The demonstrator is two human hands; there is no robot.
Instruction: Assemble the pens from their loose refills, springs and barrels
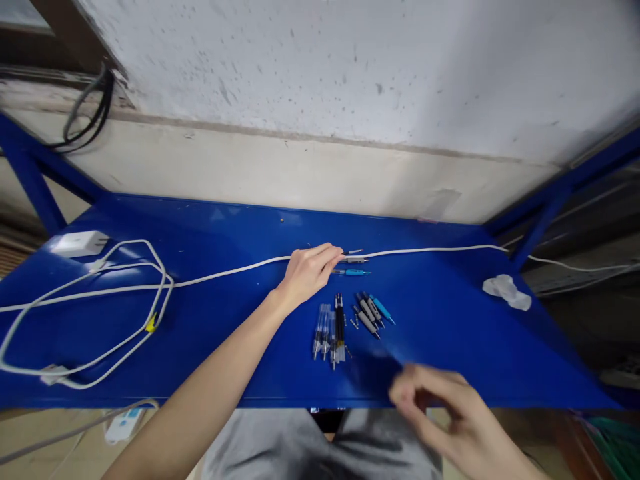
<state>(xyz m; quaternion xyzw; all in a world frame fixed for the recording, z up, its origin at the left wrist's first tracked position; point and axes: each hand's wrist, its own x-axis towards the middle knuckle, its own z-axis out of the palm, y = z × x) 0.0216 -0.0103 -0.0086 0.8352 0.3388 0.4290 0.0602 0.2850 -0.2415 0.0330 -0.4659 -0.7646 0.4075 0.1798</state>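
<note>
My left hand (313, 270) rests on the blue tabletop (225, 340) with its fingers closed around the end of a pen. A grey pen (357, 260) and a blue pen (354, 272) stick out to the right of its fingertips. In front of me lie several clear pen barrels (324, 330), dark ink refills (339, 320), small springs (354, 323) and a group of grey grip sections (367, 321) with a blue grip section (383, 308). Near the front edge my right hand (445, 407) is curled and motion-blurred, its fingertips together; anything between them is hidden.
A white cable (430, 251) runs across the table and passes by my left hand. On the left are a white charger (80, 244) and a looped white cord (160, 267). Crumpled clear plastic (507, 292) lies at the right. A wall (300, 167) stands behind.
</note>
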